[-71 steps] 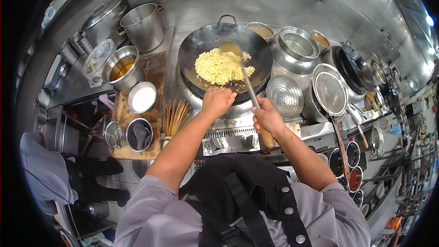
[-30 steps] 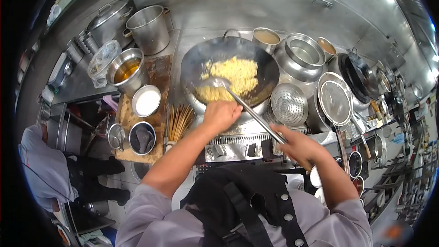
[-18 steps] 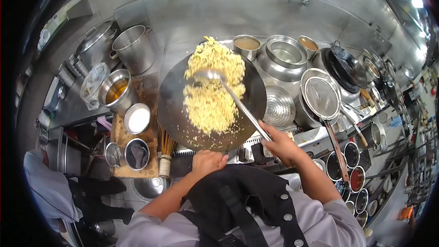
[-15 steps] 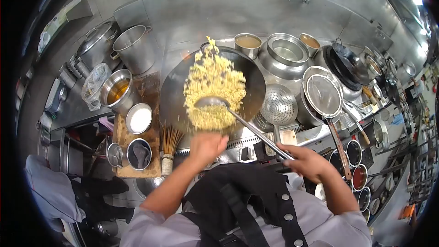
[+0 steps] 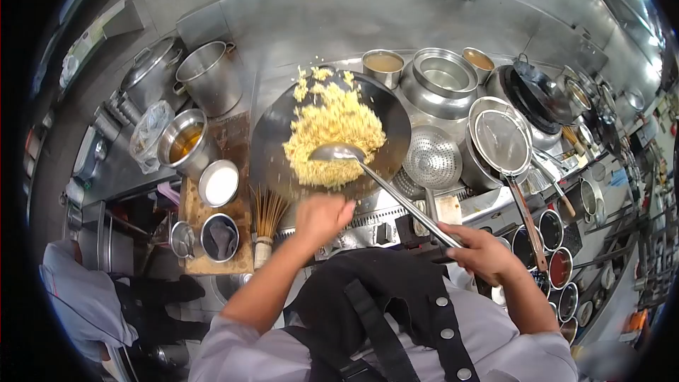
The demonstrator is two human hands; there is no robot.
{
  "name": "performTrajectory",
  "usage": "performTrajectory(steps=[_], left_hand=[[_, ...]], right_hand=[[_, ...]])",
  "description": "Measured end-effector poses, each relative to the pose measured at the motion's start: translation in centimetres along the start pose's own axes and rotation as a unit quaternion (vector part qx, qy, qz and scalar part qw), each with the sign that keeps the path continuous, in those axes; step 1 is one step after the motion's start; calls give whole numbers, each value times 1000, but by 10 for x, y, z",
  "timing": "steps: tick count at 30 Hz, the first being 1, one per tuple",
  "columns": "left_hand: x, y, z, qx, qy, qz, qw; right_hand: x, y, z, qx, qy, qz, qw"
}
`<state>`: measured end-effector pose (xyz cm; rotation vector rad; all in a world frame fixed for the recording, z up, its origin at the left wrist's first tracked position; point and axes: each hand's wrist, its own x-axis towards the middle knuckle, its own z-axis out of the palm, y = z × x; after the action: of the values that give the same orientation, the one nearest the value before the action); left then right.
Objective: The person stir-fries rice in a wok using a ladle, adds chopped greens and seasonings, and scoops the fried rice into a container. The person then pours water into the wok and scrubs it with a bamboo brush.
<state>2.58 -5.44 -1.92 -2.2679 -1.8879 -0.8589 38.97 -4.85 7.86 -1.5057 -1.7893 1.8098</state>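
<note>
A large dark wok (image 5: 270,143) holds yellow fried rice (image 5: 332,124), blurred by motion, with some bits in the air by the far rim. At the near rim my left hand (image 5: 322,218) is closed in a fist on the wok; the part under its fingers is hidden. My right hand (image 5: 481,251) grips the end of a long-handled ladle (image 5: 339,151). The bowl of the ladle rests in the near side of the rice, its shaft running diagonally up to the left.
Right of the wok lie a perforated skimmer (image 5: 431,158) and a mesh strainer (image 5: 501,143). To the left stand a pot of oil (image 5: 185,143), a white-filled bowl (image 5: 218,183) and a bamboo brush (image 5: 267,219). Another person (image 5: 81,290) is at lower left.
The rice has spread and shifted slightly right, with loose bits now flying near the far rim. The ladle bowl has moved slightly up and right. Both hands keep their grip.
</note>
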Motion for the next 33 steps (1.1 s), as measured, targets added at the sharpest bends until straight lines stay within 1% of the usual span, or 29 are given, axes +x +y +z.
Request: performTrajectory(steps=[1, 3, 4, 5, 6, 7, 8, 9, 10, 12, 13, 14, 15, 16, 17, 18, 19, 20, 21, 22, 23, 24, 25, 27, 28, 29, 30, 31, 33], left_hand=[[23, -6, 4, -20, -8, -11, 1000], [46, -21, 33, -20, 66, -12, 998], [42, -23, 40, -19, 64, -9, 998], [35, -22, 46, -6, 65, -16, 998], [28, -17, 51, 5, 69, -22, 997], [7, -8, 54, 22, 63, -9, 998], [-26, 0, 55, 41, 56, 1, 998], [-55, 5, 53, 19, 10, 3, 1000], [-71, 10, 39, -38, 17, -6, 999], [-47, 13, 7, -5, 2, -12, 1000], [-30, 11, 0, 23, -14, -22, 999], [-9, -3, 3, -13, 26, 2, 1000], [17, -7, -1, -29, -24, -30, 999], [38, -9, 1, -21, -15, -37, 999], [48, -22, 20, -44, 55, -9, 997], [48, -33, 41, -26, 96, 0, 995], [46, -38, 53, -7, 138, 10, 990], [32, -32, 53, -9, 138, 12, 990], [6, -21, 52, 13, 100, 3, 995], [-17, -9, 51, 35, 60, -8, 998], [-37, -2, 45, 34, 61, -10, 998], [-51, 2, 37, 14, 47, 11, 999], [-57, 5, 28, -6, 31, 30, 999], [-17, -2, 9, 56, 3, -23, 998], [4, -16, 11, 18, 31, -22, 999], [24, -24, 16, -14, 46, -38, 998], [36, -36, 31, -7, 56, -21, 998], [46, -44, 39, -7, 60, -25, 998], [58, -53, 53, -16, 109, -30, 994]], right_hand=[[-3, -5, 1, -2, -4, 3, 1000], [0, -19, 1, -109, 15, 33, 993], [18, -22, 9, -88, 36, 30, 995], [44, -17, 11, -93, 31, 20, 995], [63, -22, 18, -65, 37, -14, 997], [83, -15, 24, -69, 39, -14, 997], [106, -5, 30, -155, 78, -72, 982], [117, 1, 34, -233, 114, -129, 957], [106, -1, 35, -228, 113, -130, 958], [53, -12, 24, -169, 61, -109, 978], [30, -12, 18, -170, 61, -107, 978], [6, -10, 13, -109, 40, -43, 992], [-6, -10, 11, -46, 21, 21, 998], [-7, -15, 11, -48, 21, 22, 998], [-5, -23, 12, -86, 23, 29, 996], [-2, -31, 14, -122, 25, 37, 991], [12, -44, 24, -109, 44, 35, 992], [46, -29, 28, -154, 64, -13, 986], [80, -11, 26, -203, 86, -62, 974], [91, -4, 24, -209, 87, -61, 972], [98, 4, 29, -206, 105, -124, 965], [102, 6, 32, -203, 124, -191, 952], [83, 1, 37, -84, 87, -136, 983], [63, 28, 47, -17, 110, -153, 982], [58, 51, 57, -17, 104, -150, 983], [62, 76, 65, -7, 126, -175, 976], [72, 91, 69, 4, 147, -200, 969], [91, 101, 70, 0, 143, -201, 969], [119, 109, 75, -72, 113, -185, 974]])
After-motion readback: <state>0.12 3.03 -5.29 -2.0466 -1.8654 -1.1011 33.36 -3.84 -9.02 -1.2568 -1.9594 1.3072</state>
